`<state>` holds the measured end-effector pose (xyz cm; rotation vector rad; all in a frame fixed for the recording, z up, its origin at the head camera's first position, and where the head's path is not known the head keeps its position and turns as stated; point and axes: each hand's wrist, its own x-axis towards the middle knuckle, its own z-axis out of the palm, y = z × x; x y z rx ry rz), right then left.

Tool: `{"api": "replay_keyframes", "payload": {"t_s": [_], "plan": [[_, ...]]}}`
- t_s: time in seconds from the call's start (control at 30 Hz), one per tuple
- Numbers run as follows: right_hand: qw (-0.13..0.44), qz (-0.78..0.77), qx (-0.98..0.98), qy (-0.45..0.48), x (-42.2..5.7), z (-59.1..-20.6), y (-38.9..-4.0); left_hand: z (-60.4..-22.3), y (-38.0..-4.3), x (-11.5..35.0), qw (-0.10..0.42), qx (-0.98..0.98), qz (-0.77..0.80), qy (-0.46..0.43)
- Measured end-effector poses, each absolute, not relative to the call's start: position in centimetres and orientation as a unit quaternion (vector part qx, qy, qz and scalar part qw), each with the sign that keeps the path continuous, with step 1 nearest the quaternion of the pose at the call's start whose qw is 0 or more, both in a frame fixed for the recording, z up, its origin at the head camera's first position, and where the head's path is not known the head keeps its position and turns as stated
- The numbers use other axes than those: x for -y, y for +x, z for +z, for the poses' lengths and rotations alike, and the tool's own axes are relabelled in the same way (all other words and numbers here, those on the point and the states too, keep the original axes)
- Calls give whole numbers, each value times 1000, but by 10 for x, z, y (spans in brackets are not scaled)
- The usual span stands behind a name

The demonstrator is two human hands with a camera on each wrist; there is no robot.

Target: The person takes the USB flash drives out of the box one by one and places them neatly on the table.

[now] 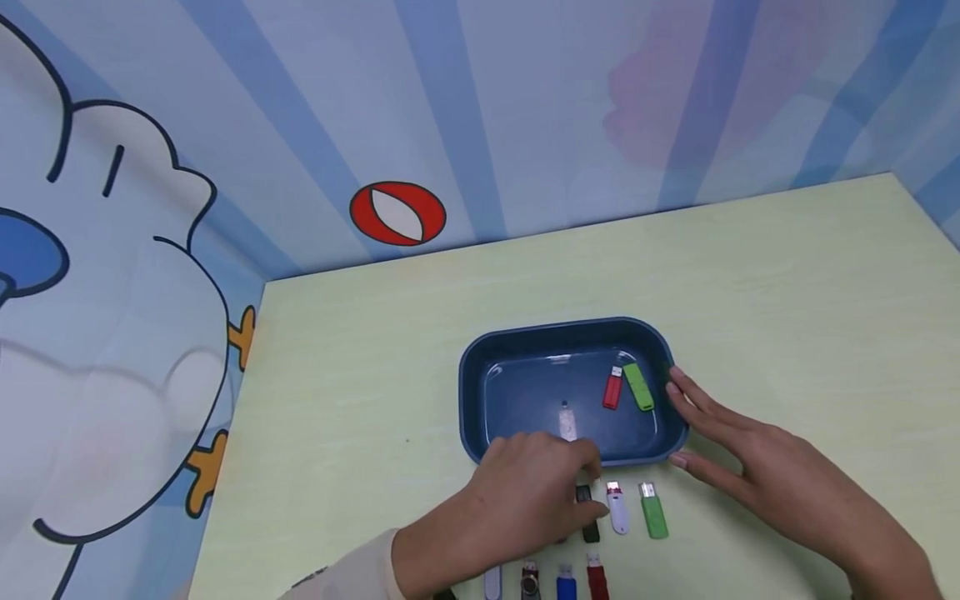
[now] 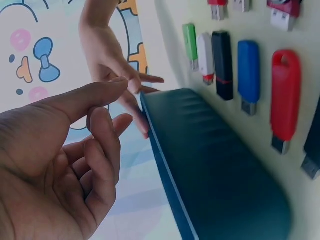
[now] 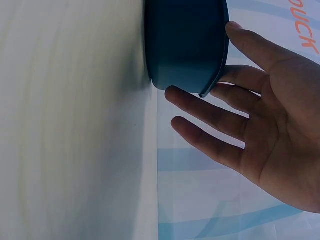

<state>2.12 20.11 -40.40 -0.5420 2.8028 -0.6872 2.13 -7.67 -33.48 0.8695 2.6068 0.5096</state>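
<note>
A dark blue bin stands on the table. Inside lie a red USB stick, a green USB stick and a clear or whitish one. My left hand hovers by the bin's near edge, partly over a black USB stick. In the left wrist view its fingers curl loosely, with no object seen between them. My right hand rests against the bin's right end, its fingers extended and its thumb touching the rim.
In front of the bin are a white-and-red USB stick and another green one. Nearer still, a blue stick and a dark red stick lie with several others, partly cut off. A cartoon-printed wall borders the pale table.
</note>
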Motion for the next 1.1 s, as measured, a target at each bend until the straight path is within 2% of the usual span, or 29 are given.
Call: {"api": "replay_keyframes", "payload": {"t_s": [0.13,0.63,1.1], "plan": [[105,-236,-949,-181,-202,-404,22,-329,16,76,152,-923,177,306],[100,-232,-950,-186,-201,-403,23,-311,-6,69,141,-927,176,301],[97,-237,-949,-182,-203,-403,25,-307,-26,59,100,-930,181,303]]}}
